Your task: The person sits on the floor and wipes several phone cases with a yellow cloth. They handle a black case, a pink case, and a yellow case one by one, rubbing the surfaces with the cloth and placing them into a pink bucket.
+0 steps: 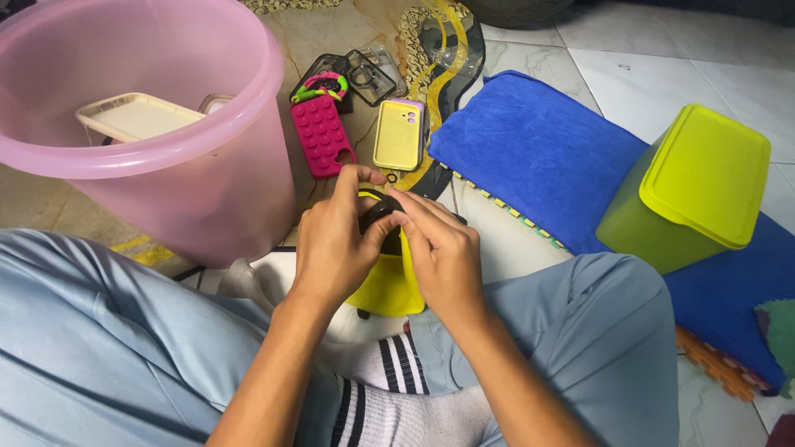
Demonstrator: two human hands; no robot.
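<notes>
My left hand [333, 240] and my right hand [443, 252] meet in front of me over my crossed legs. Together they grip a yellow phone case [385, 288] with a small black part [378, 212] at its top, pinched between the fingertips of both hands. The case hangs down between my palms, mostly hidden by them. On the floor just beyond lie a pale yellow phone case [398, 134], a pink studded phone case [322, 136] and clear dark-edged cases [362, 74].
A large pink bucket [207, 178] at left holds a cream case. A blue towel [538, 149] lies at right with a lime-green lidded box [691, 190] on it. My legs in light blue trousers and striped socks fill the foreground.
</notes>
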